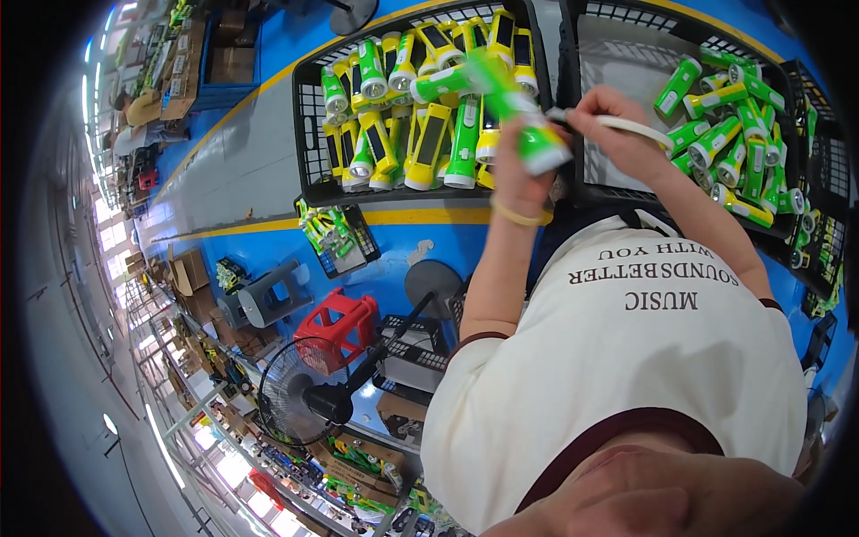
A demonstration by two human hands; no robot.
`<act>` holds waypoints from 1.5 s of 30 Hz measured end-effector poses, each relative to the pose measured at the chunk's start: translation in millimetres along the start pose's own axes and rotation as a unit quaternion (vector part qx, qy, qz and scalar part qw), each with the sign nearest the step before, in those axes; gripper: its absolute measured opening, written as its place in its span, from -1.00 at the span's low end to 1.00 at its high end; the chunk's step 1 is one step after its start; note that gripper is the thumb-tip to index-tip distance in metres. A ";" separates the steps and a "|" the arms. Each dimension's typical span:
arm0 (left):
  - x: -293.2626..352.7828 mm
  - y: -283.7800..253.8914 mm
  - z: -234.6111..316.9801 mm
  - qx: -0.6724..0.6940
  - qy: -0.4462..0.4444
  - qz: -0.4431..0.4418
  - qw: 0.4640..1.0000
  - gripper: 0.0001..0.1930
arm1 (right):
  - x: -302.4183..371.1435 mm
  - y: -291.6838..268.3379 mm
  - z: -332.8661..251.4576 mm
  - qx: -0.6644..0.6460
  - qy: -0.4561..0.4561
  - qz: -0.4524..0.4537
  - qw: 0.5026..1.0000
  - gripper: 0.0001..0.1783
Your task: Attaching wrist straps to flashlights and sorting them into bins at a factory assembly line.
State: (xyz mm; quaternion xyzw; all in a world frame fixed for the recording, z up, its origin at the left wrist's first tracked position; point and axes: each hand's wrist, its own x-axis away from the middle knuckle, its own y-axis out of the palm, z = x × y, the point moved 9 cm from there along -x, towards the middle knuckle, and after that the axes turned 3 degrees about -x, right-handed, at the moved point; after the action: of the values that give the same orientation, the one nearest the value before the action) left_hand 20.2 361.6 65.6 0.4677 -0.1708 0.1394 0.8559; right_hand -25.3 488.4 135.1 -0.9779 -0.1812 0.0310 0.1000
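Note:
My left hand (522, 174) is closed around a green, white and yellow flashlight (514, 98), smeared by motion, above the right side of a black crate (306, 116). Upright yellow and green flashlights (428, 148), several with dark panels, fill that crate. Close by on the right, my right hand (619, 134) is closed, its fingertips pinching a small greyish piece (557, 115) near the flashlight's white end. A white curved strip (637, 128) runs along the back of this hand; whether it is held or worn I cannot tell.
A second black crate (617, 192) on the right holds loose green flashlights (747, 134) along its right side. Below left stand a small crate of green pieces (358, 246), a red stool (338, 324), a grey stool (276, 294) and a black fan (309, 394). Cardboard boxes (190, 271) stand farther left.

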 end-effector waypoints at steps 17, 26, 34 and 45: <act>-47.2 67.3 -40.3 -0.733 0.377 -0.171 0.539 -0.70 | 106.9 -244.2 124.0 -0.184 0.120 0.319 0.922 -0.79; -123.1 24.1 -340.0 -0.876 0.064 -0.228 0.421 -0.53 | 161.9 -259.2 139.9 -0.175 0.159 0.313 0.920 -0.89; -90.7 1.1 -271.6 -0.613 -0.173 -0.228 0.737 -0.50 | 167.2 -237.4 137.6 -0.263 0.171 0.241 0.919 -0.88; 7.5 97.1 -94.7 -0.335 0.141 -0.181 0.914 -0.39 | 58.0 -102.7 39.3 -0.207 0.136 -0.046 0.968 -0.80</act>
State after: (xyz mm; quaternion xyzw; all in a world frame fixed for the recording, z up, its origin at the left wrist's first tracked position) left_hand 3.7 493.4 94.1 0.1517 0.0028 -0.0191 0.9882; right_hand -10.7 610.4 116.5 -0.9629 -0.2133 -0.1448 -0.0800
